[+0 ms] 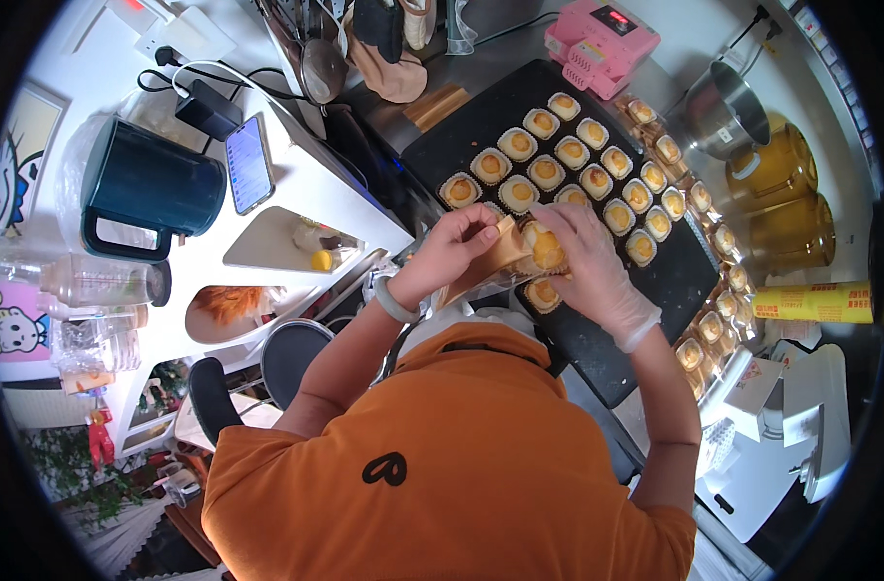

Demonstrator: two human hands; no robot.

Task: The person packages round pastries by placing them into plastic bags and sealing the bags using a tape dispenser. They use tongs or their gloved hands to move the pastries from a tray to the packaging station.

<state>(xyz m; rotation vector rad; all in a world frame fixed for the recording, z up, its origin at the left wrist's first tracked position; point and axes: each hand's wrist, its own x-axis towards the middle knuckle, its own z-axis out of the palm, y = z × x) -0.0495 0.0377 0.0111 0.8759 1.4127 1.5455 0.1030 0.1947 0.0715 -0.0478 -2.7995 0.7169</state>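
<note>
My bare left hand (453,250) pinches the mouth of a tan and clear plastic bag (485,261), just over the near edge of a black baking tray (464,131). In a clear plastic glove, my right hand (594,269) holds a golden-topped pastry (546,247) at the bag's opening; whether it is partly inside cannot be told. Rows of similar pastries in white paper cups (517,144) stand on the tray beyond my hands. One cupped pastry (543,294) sits just below my right hand's fingers.
Bagged pastries (711,327) line the tray's right side. A pink sealing machine (602,43) stands at the back, near a steel mixing bowl (727,109). On the white shelf unit at left are a phone (249,165) and a dark teal mug (151,192). A yellow roll (812,301) lies right.
</note>
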